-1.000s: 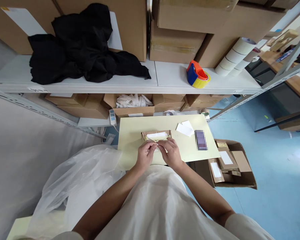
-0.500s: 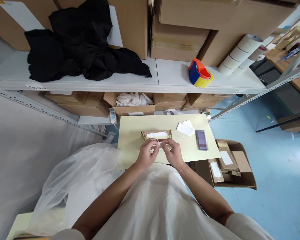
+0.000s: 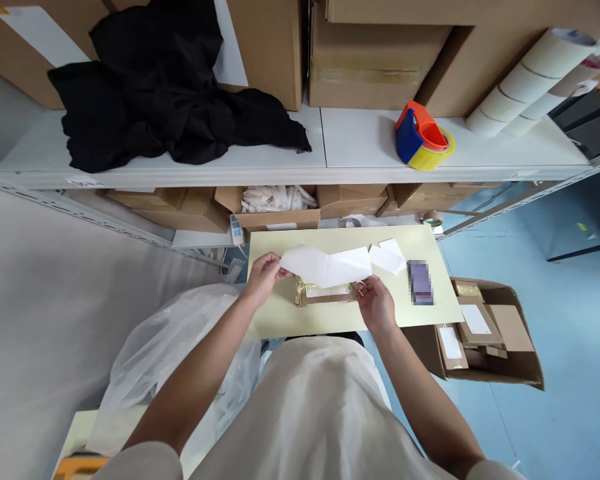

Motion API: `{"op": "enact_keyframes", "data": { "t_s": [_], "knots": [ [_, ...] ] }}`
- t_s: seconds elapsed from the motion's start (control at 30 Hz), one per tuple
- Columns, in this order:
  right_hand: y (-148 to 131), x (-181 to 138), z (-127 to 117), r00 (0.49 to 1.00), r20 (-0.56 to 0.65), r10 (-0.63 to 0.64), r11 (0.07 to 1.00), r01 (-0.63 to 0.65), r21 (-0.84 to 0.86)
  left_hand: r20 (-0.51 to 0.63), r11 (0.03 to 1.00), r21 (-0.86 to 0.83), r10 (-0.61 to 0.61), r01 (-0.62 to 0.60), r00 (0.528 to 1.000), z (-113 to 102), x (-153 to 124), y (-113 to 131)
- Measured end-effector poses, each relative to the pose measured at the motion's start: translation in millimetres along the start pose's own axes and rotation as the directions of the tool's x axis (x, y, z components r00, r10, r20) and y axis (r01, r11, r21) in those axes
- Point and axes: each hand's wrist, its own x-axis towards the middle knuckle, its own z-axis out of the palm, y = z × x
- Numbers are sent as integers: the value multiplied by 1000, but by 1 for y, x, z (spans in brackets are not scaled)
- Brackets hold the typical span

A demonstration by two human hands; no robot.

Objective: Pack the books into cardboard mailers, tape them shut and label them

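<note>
A small brown package (image 3: 325, 297) with gold edges lies on the pale yellow table (image 3: 300, 317). Above it a white paper strip (image 3: 327, 267) is stretched sideways. My left hand (image 3: 264, 275) pinches the strip's left end, raised over the table's left side. My right hand (image 3: 377, 303) is closed at the package's right end, by the strip's right end; whether it grips the strip or the package I cannot tell.
White paper pieces (image 3: 387, 257) and a purple blurred object (image 3: 421, 282) lie on the table's right. An open carton of packages (image 3: 480, 330) sits on the floor to the right. A shelf (image 3: 360, 143) behind carries a tape dispenser (image 3: 423, 137), black cloth (image 3: 160, 87) and boxes. A plastic bag (image 3: 155, 360) is on the left.
My hands, which were together at the package's near edge, have pulled apart. A white strip is now spread between them, the left hand having gone left and up. The camera view shifted slightly.
</note>
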Motion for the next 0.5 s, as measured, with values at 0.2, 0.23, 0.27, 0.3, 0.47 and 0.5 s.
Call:
{"op": "enact_keyframes", "data": {
  "t_s": [0.2,0.23,0.27,0.3,0.47,0.5],
  "knots": [
    [-12,6,-27,976,-167,-141,989,146,19,-160,961,276,69,-23,985,-39,98,29],
    [-14,5,-31,971,-178,-157,987,161,6,-189,942,335,94,-26,977,-43,116,35],
    [-15,3,-35,969,-186,-164,986,167,-4,-218,916,401,123,-26,968,-47,134,41],
    [-15,0,-38,966,-195,-168,986,169,-14,-230,883,468,152,-28,961,-49,151,46],
    [-13,-15,-48,957,-221,-191,980,173,-96,-200,734,676,260,-59,945,-49,213,65],
    [-12,-17,-49,954,-225,-197,979,178,-100,-195,718,693,270,-62,943,-48,220,67]
  ]
}}
